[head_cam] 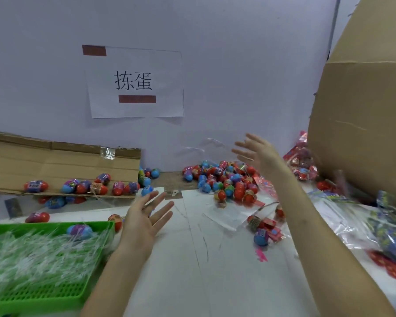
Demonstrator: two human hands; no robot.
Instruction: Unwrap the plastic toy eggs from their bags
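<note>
Fingers [162, 209] of the left hand [142, 223] are spread wide and hold nothing. It hovers just right of the green basket [55, 224], which is full of clear wrappers and probably kept close for dropping them in. Between the arms, the white table [215, 259] gives room to move. Farther off, the right hand [258, 152] is open too, above the pile of toy eggs [224, 181]. Full bags [386, 227] wait on the right, by the big cardboard box [364, 110].

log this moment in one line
left hand: open, empty | right hand: open, raised near egg pile | green basket: wrappers, one egg
</note>
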